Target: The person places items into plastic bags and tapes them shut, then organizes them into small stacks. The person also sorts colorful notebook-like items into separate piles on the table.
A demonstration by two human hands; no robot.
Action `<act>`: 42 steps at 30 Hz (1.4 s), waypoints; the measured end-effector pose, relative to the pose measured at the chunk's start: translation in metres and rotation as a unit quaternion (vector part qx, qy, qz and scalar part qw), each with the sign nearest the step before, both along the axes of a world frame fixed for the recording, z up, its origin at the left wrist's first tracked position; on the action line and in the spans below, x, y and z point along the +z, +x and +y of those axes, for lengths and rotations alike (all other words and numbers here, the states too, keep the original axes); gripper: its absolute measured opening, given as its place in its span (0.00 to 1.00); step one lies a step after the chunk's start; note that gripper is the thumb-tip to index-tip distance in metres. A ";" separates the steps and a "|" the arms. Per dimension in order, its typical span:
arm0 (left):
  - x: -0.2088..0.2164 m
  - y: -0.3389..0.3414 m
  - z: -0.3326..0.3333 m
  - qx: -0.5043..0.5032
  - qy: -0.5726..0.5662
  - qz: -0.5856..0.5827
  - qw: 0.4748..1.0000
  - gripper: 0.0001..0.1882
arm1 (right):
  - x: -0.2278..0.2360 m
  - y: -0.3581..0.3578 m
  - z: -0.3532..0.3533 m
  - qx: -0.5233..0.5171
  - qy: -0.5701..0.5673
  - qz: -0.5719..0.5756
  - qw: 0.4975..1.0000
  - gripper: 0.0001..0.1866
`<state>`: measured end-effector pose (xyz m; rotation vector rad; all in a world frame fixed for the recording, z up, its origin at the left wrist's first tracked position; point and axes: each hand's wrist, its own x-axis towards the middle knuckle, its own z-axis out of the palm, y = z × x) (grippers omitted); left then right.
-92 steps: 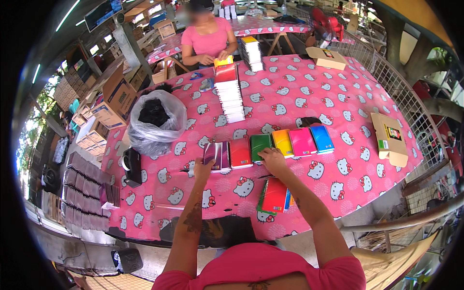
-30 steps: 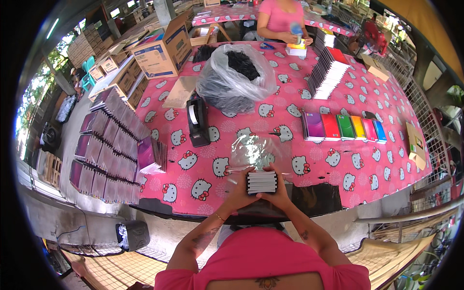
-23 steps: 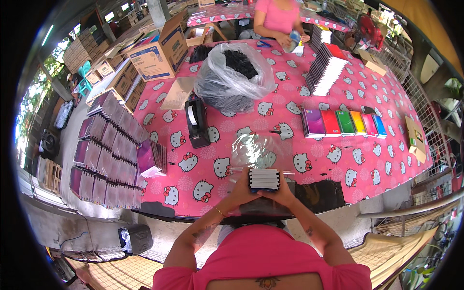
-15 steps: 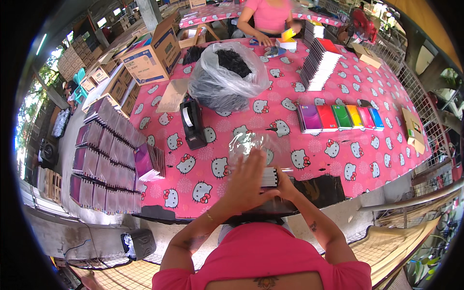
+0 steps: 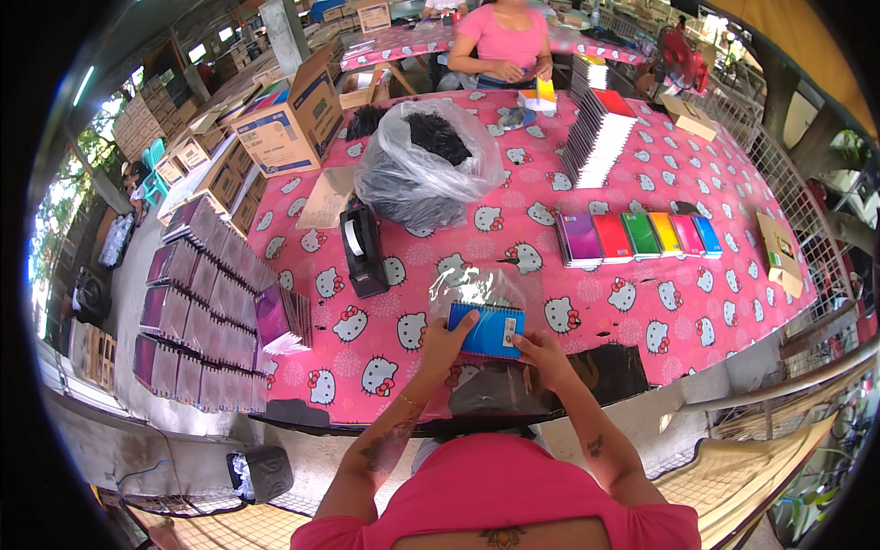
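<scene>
A blue spiral notebook lies cover up between my two hands close to the table's front edge, its wire binding along the far side. My left hand grips its left end with the thumb on the cover. The right end is pinched by my right hand, thumb on the lower corner. Clear plastic film spreads out just beyond the notebook and shows around it. How many notebooks lie under the blue cover is hidden. Left of the film stands a black tape dispenser.
Purple notebooks in clear wrap are piled at left. A row of coloured notebooks lies at right, with a tall notebook stack behind. A plastic bag of black material and a carton stand farther back. A person works across the table.
The notebook's edge faced me and my left hand lay flat over it; now its blue cover faces up and both hands hold its ends. The person opposite has drawn their hands together.
</scene>
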<state>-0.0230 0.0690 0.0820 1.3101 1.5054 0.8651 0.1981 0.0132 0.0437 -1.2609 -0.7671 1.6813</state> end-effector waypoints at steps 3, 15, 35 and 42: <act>-0.014 0.010 0.003 0.003 -0.012 0.119 0.993 0.42 | 0.001 0.009 0.011 0.002 -0.019 -0.089 0.996 0.28; -0.048 0.003 0.004 0.036 0.093 0.180 0.979 0.32 | -0.013 0.012 0.018 -0.041 -0.028 -0.203 0.978 0.28; -0.034 -0.086 -0.057 -0.364 0.175 0.112 0.908 0.08 | 0.013 0.021 -0.044 0.237 0.317 -0.450 0.801 0.08; -0.041 -0.080 -0.055 -0.278 0.226 0.202 0.911 0.09 | 0.017 0.021 -0.043 0.237 0.305 -0.483 0.786 0.11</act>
